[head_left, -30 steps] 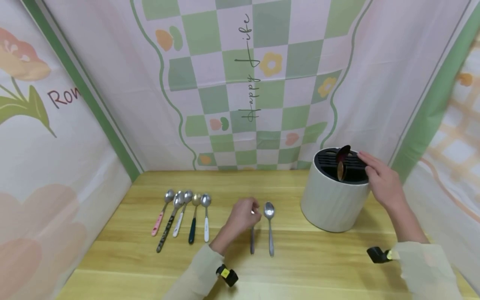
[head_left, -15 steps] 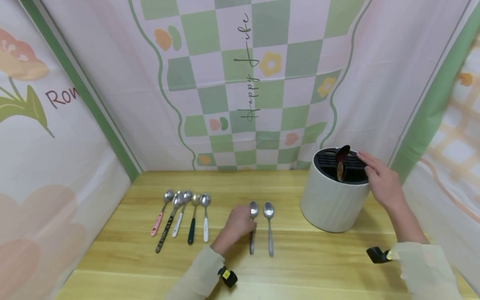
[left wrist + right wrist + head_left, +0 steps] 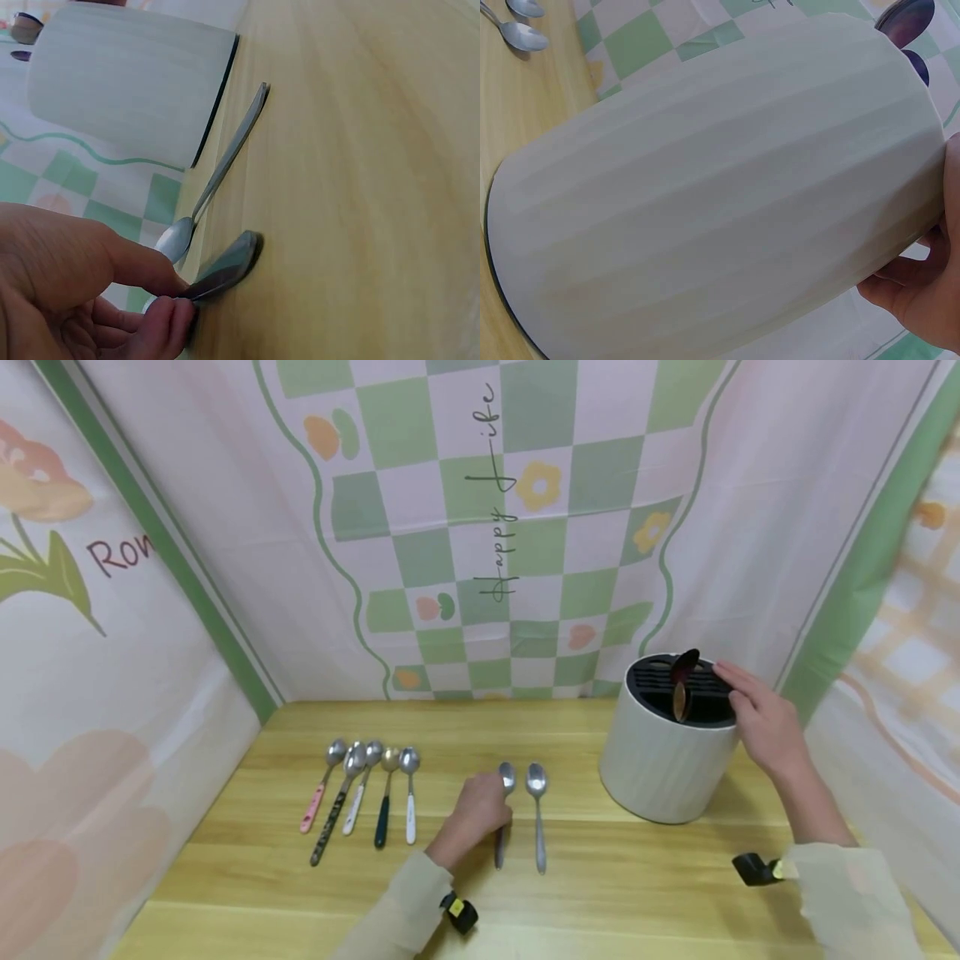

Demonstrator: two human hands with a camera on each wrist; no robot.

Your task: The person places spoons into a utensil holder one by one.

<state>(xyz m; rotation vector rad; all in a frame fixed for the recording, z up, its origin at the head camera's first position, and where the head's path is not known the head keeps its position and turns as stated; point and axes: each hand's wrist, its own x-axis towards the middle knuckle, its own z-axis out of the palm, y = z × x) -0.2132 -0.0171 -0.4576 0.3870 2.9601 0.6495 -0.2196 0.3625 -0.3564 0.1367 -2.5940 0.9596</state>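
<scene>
My left hand (image 3: 477, 810) pinches a plain metal spoon (image 3: 506, 774) by its handle, close to the wooden tabletop. The spoon's handle end (image 3: 232, 264) sticks out past the fingertips in the left wrist view, while the hand partly hides its bowl. Just right of it lies a similar metal spoon (image 3: 537, 814). My right hand (image 3: 768, 727) holds the right side of a white ribbed utensil holder (image 3: 663, 777), with fingers at its rim and bent fingers against its wall. Dark, shiny spoons (image 3: 681, 689) stand upright in the holder's black slotted top.
At the left, several spoons with coloured handles lie in a row, among them a pink-handled spoon (image 3: 322, 787) and a white-handled spoon (image 3: 410, 797). A checked curtain (image 3: 510, 568) hangs behind the table (image 3: 247, 893), with more printed cloth on both sides.
My left hand has moved down from the bowl of the left metal spoon to its handle and now pinches it; the handle end has shifted slightly left. The right hand stays at the holder.
</scene>
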